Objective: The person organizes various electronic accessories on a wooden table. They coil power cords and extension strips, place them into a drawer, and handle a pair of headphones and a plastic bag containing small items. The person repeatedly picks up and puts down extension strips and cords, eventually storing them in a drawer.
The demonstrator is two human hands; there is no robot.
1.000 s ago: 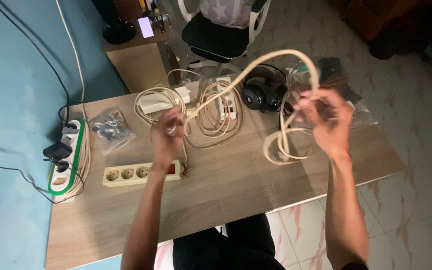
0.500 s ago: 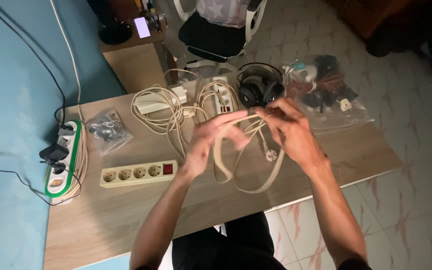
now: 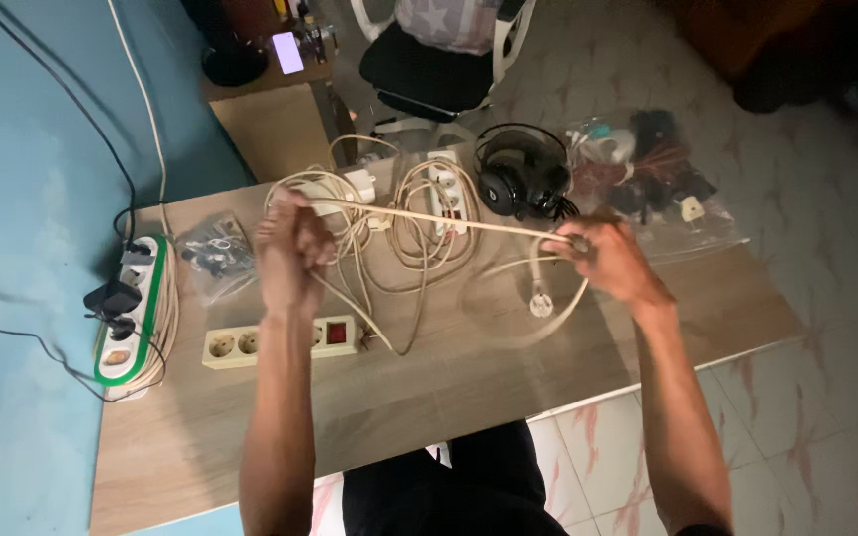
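- Left hand (image 3: 290, 253) is up over the left-middle of the wooden surface (image 3: 469, 397), fingers clenched around one end of a cream cable (image 3: 469, 223), knuckles toward the camera.
- Right hand (image 3: 610, 263) is off to the right, fingers pinched tight on the same cable, so the cord runs pretty much straight and taut between the two hands, just above the surface.
- Below the right hand the rest of that cable hangs in a loose loop, and its round white plug (image 3: 541, 303) sits inside the loop, on or just over the surface; can't tell if it's actually touching.
- Right under the left forearm there's a beige power strip (image 3: 240, 344) with a red switch, lying flat.
- Behind the taut cord: a messy pile of more cream cables (image 3: 419, 248) with another white power strip (image 3: 447, 189) in the middle of it.
- Black headphones (image 3: 518, 179) sit at the far edge, just beside a clear plastic bag (image 3: 647, 194) stuffed with dark adapters and plugs.
- Far left edge has a white-and-green power strip (image 3: 131, 308) with black plugs in it, and a small clear bag of bits (image 3: 213, 256) near it.
- A black office chair (image 3: 429, 69) and a small wooden side table (image 3: 270, 109) are beyond the surface, next to the blue wall (image 3: 22, 199).
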